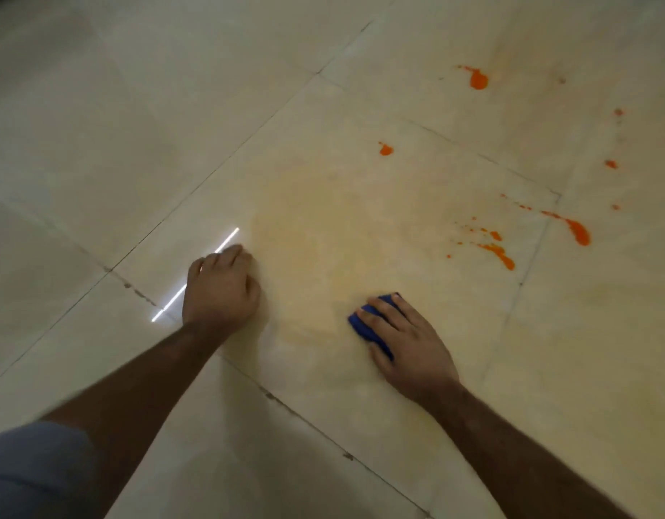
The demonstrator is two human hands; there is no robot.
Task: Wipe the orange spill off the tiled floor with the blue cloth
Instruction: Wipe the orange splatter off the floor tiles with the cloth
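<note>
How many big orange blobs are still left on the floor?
4 clear ones: far blob, small middle blob, right streak, streak nearest the blue cloth. Tiny specks surround them; more may lie out of frame.

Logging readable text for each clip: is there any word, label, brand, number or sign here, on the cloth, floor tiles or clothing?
None. No text shows anywhere in the head view.
Blue cloth, under the right hand: plain, no label visible.
Tiled floor: bare, only orange spill marks and a light reflection.
Grey garment at the lower left: blurred, no print discernible.
</note>
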